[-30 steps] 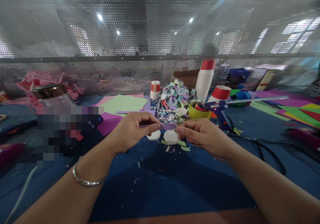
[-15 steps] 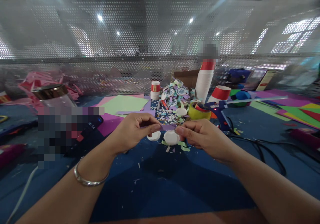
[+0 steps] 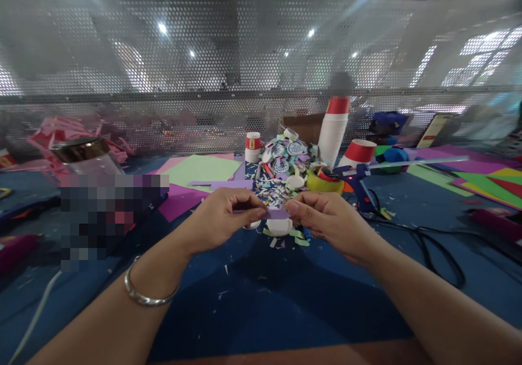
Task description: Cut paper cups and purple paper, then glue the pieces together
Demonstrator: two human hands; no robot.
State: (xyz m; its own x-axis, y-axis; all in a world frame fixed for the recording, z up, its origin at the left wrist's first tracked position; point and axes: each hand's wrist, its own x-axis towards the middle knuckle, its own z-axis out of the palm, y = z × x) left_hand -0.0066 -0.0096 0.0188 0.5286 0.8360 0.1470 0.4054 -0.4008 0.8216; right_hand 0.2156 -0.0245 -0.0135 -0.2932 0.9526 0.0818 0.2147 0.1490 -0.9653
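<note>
A short purple paper strip [image 3: 278, 213] is stretched level between my two hands. My left hand [image 3: 228, 215] pinches its left end between thumb and fingers. At the other end, my right hand [image 3: 326, 218] has it in a similar pinch. Just below the strip lies a white round disc [image 3: 279, 227], partly covered by it. A second white disc [image 3: 255, 225] shows only a little beneath my left fingertips. Pale green paper scraps [image 3: 300, 241] lie around the discs, near my right fingers.
Behind my hands is a heap of decorated paper rounds [image 3: 281, 155] amid clippings. To the right stand a yellow tape roll [image 3: 324, 181], a blue glue gun [image 3: 359, 183] with a trailing cable, and stacked paper cups [image 3: 332, 136]. Coloured sheets [image 3: 199, 169] and a lidded jar [image 3: 87, 155] are left.
Both hands have come slightly closer together and lower. The purple strip now hangs over the upper part of the white disc and shows more of its face.
</note>
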